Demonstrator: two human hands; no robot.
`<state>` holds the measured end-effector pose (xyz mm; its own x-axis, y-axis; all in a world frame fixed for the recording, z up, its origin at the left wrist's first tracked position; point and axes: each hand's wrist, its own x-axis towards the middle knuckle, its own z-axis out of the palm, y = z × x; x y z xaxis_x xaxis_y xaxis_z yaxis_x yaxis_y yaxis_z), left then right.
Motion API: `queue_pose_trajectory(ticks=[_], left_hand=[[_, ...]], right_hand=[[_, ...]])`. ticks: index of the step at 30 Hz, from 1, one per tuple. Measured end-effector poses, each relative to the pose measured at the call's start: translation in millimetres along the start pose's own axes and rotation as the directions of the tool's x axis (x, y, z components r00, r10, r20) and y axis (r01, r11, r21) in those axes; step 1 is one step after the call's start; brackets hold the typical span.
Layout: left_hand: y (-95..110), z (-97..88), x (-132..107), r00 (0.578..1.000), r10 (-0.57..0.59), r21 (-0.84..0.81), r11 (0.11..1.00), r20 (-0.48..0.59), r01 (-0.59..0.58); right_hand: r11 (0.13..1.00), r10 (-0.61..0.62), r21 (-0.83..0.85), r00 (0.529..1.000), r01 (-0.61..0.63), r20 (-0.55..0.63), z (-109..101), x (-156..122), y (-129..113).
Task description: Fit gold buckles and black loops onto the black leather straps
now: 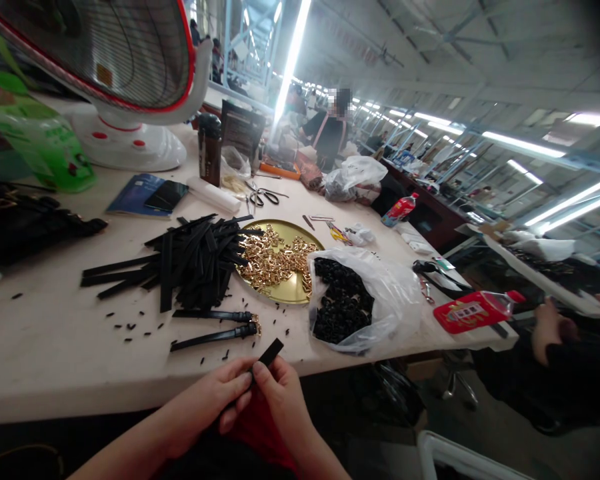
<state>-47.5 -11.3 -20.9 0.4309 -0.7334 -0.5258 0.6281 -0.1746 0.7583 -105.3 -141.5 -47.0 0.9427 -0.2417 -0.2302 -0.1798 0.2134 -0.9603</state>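
A flat black strap (pixel 271 352) is pinched between my two hands just off the table's front edge. My left hand (pixel 233 387) has its fingers closed round the lower part, and my right hand (pixel 275 380) grips it higher up, thumb on top. The strap's end sticks up past my right fingers; its lower part is hidden. Beyond my hands lie two finished-looking straps (pixel 213 337) with gold buckles. Behind them are a pile of black straps (pixel 200 260), a round gold tray (pixel 293 290) of small gold metal fittings (pixel 270 260), and a plastic bag (pixel 390 293) of small black loops (pixel 343 300).
A fan (pixel 130 143) stands at the back left, beside a green pouch (pixel 45 140). Scissors (pixel 265 195), a dark bottle (pixel 210 150) and a phone (pixel 166 195) lie or stand farther back. A red bottle (pixel 473 310) lies at the right edge, near another person's hand (pixel 550 327).
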Motion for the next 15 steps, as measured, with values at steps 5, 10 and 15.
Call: queue_pose_trajectory(ticks=[5,10,15], left_hand=[[4.3,1.1,-5.9,0.999,-0.035,-0.115,0.993,0.025,0.037],[4.1,0.2,-1.8,0.999,-0.049,-0.201,0.978,0.004,0.049],[6.9,-1.1,3.3,0.999,-0.046,-0.272,0.961,0.021,0.05]], right_hand=[[0.719,-0.365,-0.684,0.905,0.124,-0.219,-83.9,37.4,-25.7],[0.196,-0.37,-0.98,0.923,-0.038,-0.11,-147.8,82.8,-41.7],[0.104,-0.275,-0.995,0.961,-0.005,-0.033,-146.6,94.1,-35.6]])
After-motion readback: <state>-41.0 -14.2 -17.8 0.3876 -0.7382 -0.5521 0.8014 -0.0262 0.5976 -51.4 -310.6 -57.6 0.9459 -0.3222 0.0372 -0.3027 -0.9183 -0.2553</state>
